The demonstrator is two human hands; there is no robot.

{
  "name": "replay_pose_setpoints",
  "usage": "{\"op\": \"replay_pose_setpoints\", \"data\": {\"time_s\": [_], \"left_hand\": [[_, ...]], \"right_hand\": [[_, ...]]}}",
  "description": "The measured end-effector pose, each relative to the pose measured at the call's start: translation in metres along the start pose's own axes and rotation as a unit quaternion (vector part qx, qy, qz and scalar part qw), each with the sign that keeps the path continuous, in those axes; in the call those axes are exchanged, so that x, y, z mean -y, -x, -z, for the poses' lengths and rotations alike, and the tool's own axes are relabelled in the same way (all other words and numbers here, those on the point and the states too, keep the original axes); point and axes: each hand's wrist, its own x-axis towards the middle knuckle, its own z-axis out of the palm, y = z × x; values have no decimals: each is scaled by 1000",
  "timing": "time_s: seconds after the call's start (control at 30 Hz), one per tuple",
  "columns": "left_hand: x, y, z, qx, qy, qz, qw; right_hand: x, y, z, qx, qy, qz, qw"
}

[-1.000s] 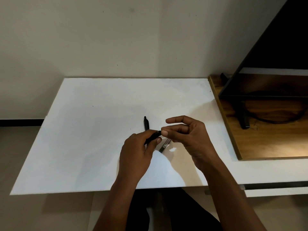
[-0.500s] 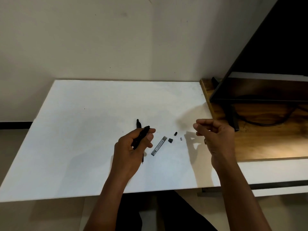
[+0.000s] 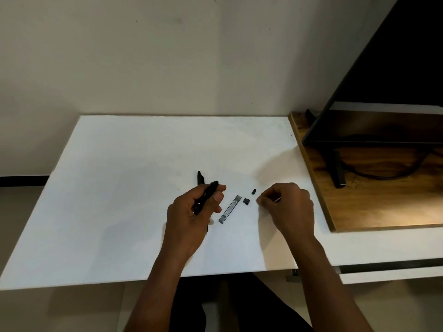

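Note:
My left hand (image 3: 189, 216) grips a black pen-like barrel (image 3: 211, 189), its tip pointing up and away from me. Behind that hand a second black pen (image 3: 199, 176) lies on the white table (image 3: 119, 188). A slim grey refill case (image 3: 230, 208) lies just right of my left hand. Two small black parts sit beside it, a square one (image 3: 246, 201) and a rounder one (image 3: 254, 191). My right hand (image 3: 290, 207) is down on the table, fingers curled, fingertips pinching a tiny piece right of the square part; the piece is hidden.
A wooden desk (image 3: 383, 207) adjoins the white table on the right. It carries a dark monitor (image 3: 395, 80) on a black stand foot (image 3: 336, 171) with a looping black cable (image 3: 383, 176). A plain wall rises behind.
My hands came apart from the barrel they both held. My right hand swung out to the right, then dropped to the table by the small parts. My left hand keeps the barrel.

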Motion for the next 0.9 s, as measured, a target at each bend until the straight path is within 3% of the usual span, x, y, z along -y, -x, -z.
{"op": "replay_pose_setpoints", "data": {"time_s": [0.17, 0.27, 0.37, 0.43, 0.6, 0.9], "left_hand": [[4, -1, 0, 0, -45, -13, 999], [9, -2, 1, -4, -101, -22, 995], [10, -1, 1, -5, -145, -34, 989], [10, -1, 1, -5, -164, -39, 986], [8, -1, 0, -4, -182, -51, 982], [7, 0, 0, -2, -177, -53, 983]], "right_hand": [[1, 0, -4, -12, -7, -6, 1000], [7, -3, -1, -57, -130, 4, 990], [21, 0, 3, 20, -381, -20, 924], [29, 5, 1, 88, -465, -10, 881], [38, 13, -8, 177, -495, 21, 851], [37, 13, -12, 187, -505, 27, 842]]}}
